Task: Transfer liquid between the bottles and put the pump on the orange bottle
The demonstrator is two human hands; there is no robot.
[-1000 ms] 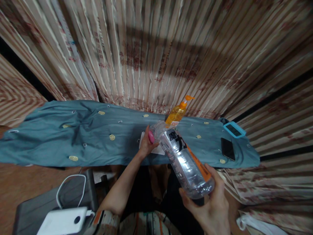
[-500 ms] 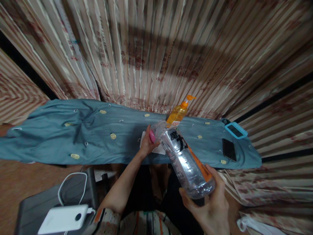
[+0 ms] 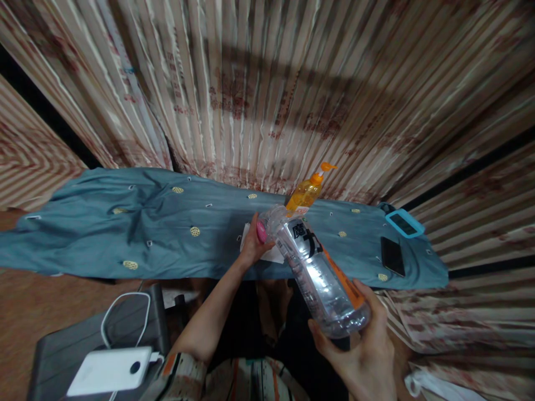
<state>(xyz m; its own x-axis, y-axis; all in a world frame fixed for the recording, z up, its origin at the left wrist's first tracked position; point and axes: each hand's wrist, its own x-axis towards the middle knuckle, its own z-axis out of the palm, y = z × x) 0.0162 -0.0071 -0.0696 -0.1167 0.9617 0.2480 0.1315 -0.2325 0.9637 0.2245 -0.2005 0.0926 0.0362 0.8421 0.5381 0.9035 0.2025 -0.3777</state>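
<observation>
A large clear plastic bottle point(image 3: 315, 278) with a silver, black and orange label is held tilted in front of me, its neck toward the upper left. My left hand point(image 3: 254, 245) is closed around the pink cap point(image 3: 261, 231) at the neck end. Around the bottle's base curl the fingers and thumb of my right hand point(image 3: 363, 340). Part of a white sheet point(image 3: 273, 253) shows on the cloth beneath my left hand. Just behind the bottle's neck stands an orange pump bottle point(image 3: 305, 194) with yellow-orange liquid.
A blue-green patterned cloth point(image 3: 167, 217) covers the narrow table. On its right lie a black phone point(image 3: 393, 256) and a light-blue framed device point(image 3: 404, 223). A white power bank point(image 3: 111, 370) with a cable rests on a grey stool point(image 3: 54, 356) at lower left. Pleated curtains point(image 3: 259, 83) hang behind.
The view has shifted very slightly. Both hands keep their hold on the clear bottle, which stays tilted in nearly the same place.
</observation>
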